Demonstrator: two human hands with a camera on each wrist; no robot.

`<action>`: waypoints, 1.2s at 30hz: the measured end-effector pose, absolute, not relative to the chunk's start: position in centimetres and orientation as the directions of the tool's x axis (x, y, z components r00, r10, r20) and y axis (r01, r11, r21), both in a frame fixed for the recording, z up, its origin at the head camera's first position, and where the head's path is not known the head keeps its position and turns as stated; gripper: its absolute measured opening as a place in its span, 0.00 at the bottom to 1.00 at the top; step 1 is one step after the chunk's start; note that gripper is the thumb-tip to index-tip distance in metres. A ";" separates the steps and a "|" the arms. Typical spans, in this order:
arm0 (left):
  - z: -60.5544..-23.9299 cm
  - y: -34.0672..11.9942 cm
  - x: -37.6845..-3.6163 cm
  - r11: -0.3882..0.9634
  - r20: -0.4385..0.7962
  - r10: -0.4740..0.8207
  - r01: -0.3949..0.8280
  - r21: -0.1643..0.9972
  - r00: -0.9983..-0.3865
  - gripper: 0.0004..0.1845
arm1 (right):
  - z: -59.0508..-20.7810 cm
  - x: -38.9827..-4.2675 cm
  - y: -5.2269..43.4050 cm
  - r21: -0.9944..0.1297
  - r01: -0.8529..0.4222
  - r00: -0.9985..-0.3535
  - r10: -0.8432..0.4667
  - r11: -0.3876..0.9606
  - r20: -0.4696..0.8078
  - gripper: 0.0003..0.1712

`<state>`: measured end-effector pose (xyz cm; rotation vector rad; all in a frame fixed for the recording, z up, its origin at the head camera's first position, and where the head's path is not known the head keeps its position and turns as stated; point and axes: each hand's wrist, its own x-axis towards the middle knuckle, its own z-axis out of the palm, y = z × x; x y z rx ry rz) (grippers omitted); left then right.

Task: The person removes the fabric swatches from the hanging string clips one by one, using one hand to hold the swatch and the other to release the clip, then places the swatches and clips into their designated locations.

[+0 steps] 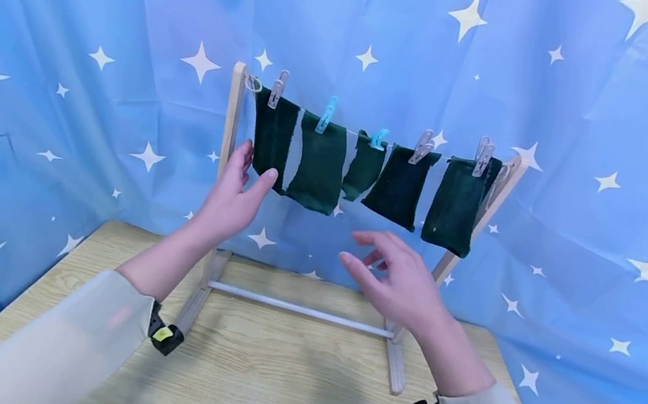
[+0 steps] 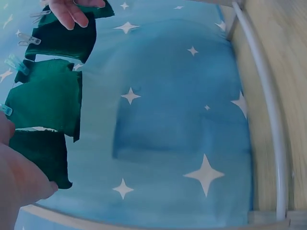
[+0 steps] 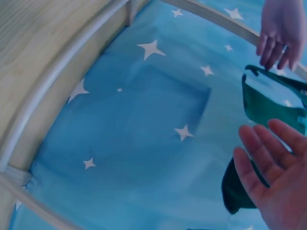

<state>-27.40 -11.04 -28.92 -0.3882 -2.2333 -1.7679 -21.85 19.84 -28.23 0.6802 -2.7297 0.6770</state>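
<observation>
While two hands hover, five cloths (image 1: 322, 166), five pegs (image 1: 421, 147)

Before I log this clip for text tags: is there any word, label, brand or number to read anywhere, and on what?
None can be read.
Yellow tag on the left wrist strap: too small to tell whether it bears print.
Backdrop: white stars only.
Green cloths and clips: no print visible.

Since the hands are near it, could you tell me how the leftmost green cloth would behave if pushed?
The leftmost green cloth hangs limp from one peg, so it is probably floppy and light. A push from the left hand would likely swing it rather than shift the rack.
</observation>
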 end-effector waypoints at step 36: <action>-27.3 -8.5 -28.9 0.119 0.542 -0.475 0.560 0.820 -0.693 0.17 | -19.0 -23.8 12.5 -0.471 -0.661 -0.735 -0.379 0.583 0.563 0.20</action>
